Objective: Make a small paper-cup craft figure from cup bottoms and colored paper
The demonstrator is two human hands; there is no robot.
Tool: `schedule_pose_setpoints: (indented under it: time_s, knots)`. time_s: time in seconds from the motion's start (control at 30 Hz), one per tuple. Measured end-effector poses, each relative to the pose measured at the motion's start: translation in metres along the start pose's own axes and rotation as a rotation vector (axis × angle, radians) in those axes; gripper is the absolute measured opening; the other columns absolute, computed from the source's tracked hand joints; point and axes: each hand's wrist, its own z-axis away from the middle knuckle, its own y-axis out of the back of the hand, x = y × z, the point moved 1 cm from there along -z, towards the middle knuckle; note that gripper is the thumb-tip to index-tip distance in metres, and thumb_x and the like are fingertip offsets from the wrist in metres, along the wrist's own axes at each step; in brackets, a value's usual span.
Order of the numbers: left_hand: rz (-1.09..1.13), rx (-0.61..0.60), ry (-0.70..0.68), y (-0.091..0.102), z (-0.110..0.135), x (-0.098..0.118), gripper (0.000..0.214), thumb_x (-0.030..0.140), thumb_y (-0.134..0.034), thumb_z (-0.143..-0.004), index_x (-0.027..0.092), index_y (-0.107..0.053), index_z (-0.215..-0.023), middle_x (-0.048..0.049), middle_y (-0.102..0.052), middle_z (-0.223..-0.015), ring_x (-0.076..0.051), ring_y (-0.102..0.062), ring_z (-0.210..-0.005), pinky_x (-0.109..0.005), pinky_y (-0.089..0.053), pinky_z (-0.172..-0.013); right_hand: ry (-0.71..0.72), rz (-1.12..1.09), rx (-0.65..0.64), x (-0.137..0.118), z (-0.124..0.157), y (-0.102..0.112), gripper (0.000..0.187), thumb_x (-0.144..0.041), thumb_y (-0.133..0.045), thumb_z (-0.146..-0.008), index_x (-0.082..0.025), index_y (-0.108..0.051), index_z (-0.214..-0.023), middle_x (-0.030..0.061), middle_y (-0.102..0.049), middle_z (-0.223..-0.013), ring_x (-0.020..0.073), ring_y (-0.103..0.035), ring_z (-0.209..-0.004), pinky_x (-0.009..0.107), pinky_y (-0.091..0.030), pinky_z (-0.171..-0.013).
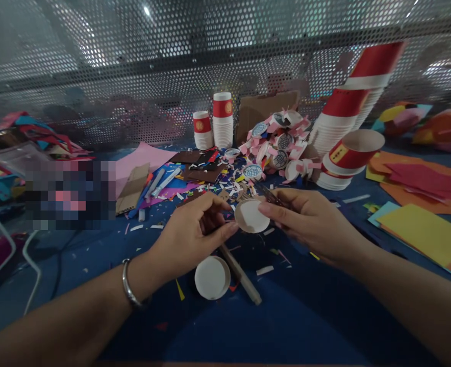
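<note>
The blue tabletop [248, 326] fills the view, and a perforated metal screen [133, 61] stands along its far edge at 12 o'clock. At 2 o'clock a tall stack of red-and-white paper cups [348, 112] leans over, with one loose cup [353, 150] lying on its side against the base. Sheets of orange and red paper [420, 183] and a yellow sheet [420, 229] spread out at 3 o'clock. A pink sheet [141, 158] lies at 10 o'clock. Two short cup stacks [222, 122] stand upright at 12 o'clock, and just right of them is a heap of small round pieces with pink tabs [279, 142]. Paper scraps [225, 186] litter the middle.

The left hand [189, 237], with a bracelet [128, 285] on its wrist, is curled nearly closed. Its thumb and forefinger pinch the left edge of a white paper disc [251, 216]. The right hand [309, 219] is also mostly closed, with its fingertips on the disc's right edge. It also holds a thin dark tool [269, 195], probably small scissors. The disc is held just above the tabletop, at the centre between the two hands.

At 6 o'clock from the disc a second white round piece [212, 278] rests on the tabletop, with a pen [243, 278] lying slantwise just beside it.
</note>
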Motion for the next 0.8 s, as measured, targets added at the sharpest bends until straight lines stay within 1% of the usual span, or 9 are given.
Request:
schedule_pose_setpoints:
  time_s: [0.07,0.17,0.23,0.3,0.4,0.47,0.57,0.63,0.8]
  knots:
    - [-0.049,-0.044,0.019,0.007,0.002,0.003,0.026,0.041,-0.068,-0.089,0.021,-0.061,-0.104,0.0016,-0.065,-0.076,-0.012,-0.059,-0.059,-0.025,-0.047,-0.053,0.011,0.024,0.015,0.000,0.000,0.002,0.038,-0.054,-0.075,-0.082,-0.019,-0.061,-0.078,-0.0050,-0.044,-0.064,0.0097,-0.035,-0.056,0.026,-0.024,-0.049]
    - [-0.134,-0.186,0.050,0.013,0.006,0.007,0.022,0.041,-0.068,-0.088,0.021,-0.064,-0.096,0.0011,-0.065,-0.076,-0.013,-0.060,-0.062,-0.024,-0.045,-0.053,0.022,0.069,0.030,-0.001,0.001,0.003,0.038,-0.054,-0.075,-0.082,-0.019,-0.061,-0.075,-0.0050,-0.045,-0.062,0.0098,-0.034,-0.054,0.026,-0.024,-0.048]
    - [-0.204,-0.259,0.040,0.016,0.009,0.008,0.018,0.038,-0.068,-0.087,0.021,-0.065,-0.094,0.0013,-0.065,-0.077,-0.013,-0.059,-0.063,-0.025,-0.045,-0.054,0.027,0.089,0.026,-0.002,0.001,0.004,0.037,-0.054,-0.074,-0.083,-0.019,-0.062,-0.076,-0.0048,-0.046,-0.062,0.0099,-0.034,-0.054,0.026,-0.024,-0.049]
    - [-0.282,-0.282,0.013,0.018,0.011,0.010,0.010,0.028,-0.065,-0.085,0.022,-0.066,-0.093,0.0015,-0.066,-0.079,-0.014,-0.060,-0.064,-0.026,-0.045,-0.057,0.036,0.104,0.023,-0.002,0.002,0.006,0.036,-0.053,-0.074,-0.083,-0.019,-0.063,-0.076,-0.0043,-0.047,-0.063,0.0100,-0.036,-0.055,0.026,-0.025,-0.049]
    - [-0.422,-0.296,-0.031,0.019,0.014,0.012,0.014,0.017,-0.061,-0.078,0.023,-0.066,-0.090,0.0007,-0.065,-0.084,-0.016,-0.060,-0.069,-0.028,-0.044,-0.061,0.043,0.133,0.031,-0.003,0.003,0.007,0.035,-0.052,-0.074,-0.084,-0.019,-0.063,-0.076,-0.0038,-0.048,-0.062,0.0100,-0.038,-0.055,0.026,-0.026,-0.049]
    - [-0.494,-0.342,-0.045,0.020,0.016,0.012,0.014,0.016,-0.060,-0.076,0.024,-0.065,-0.087,-0.0001,-0.064,-0.087,-0.018,-0.060,-0.071,-0.029,-0.042,-0.060,0.032,0.144,0.034,-0.003,0.003,0.007,0.035,-0.051,-0.074,-0.084,-0.019,-0.062,-0.075,-0.0041,-0.048,-0.061,0.0096,-0.037,-0.053,0.026,-0.025,-0.047]
    - [-0.533,-0.396,-0.037,0.021,0.018,0.010,0.010,0.017,-0.058,-0.077,0.024,-0.062,-0.083,-0.0007,-0.063,-0.085,-0.018,-0.058,-0.068,-0.030,-0.038,-0.057,0.015,0.144,0.038,-0.004,0.002,0.005,0.036,-0.051,-0.076,-0.082,-0.020,-0.060,-0.071,-0.0052,-0.047,-0.059,0.0092,-0.036,-0.050,0.027,-0.025,-0.046]
    - [-0.535,-0.407,-0.034,0.021,0.019,0.010,0.010,0.016,-0.057,-0.078,0.023,-0.063,-0.082,-0.0008,-0.062,-0.083,-0.018,-0.057,-0.067,-0.030,-0.038,-0.057,0.020,0.146,0.041,-0.004,0.002,0.005,0.036,-0.051,-0.076,-0.081,-0.021,-0.059,-0.069,-0.0052,-0.047,-0.058,0.0095,-0.037,-0.050,0.027,-0.025,-0.046]
    - [-0.520,-0.414,-0.002,0.023,0.017,0.012,0.008,0.016,-0.057,-0.079,0.023,-0.062,-0.078,0.0000,-0.063,-0.078,-0.018,-0.057,-0.066,-0.029,-0.038,-0.055,0.016,0.185,0.038,-0.003,0.002,0.007,0.036,-0.053,-0.072,-0.084,-0.021,-0.061,-0.073,-0.0038,-0.050,-0.060,0.0106,-0.038,-0.052,0.028,-0.024,-0.047]
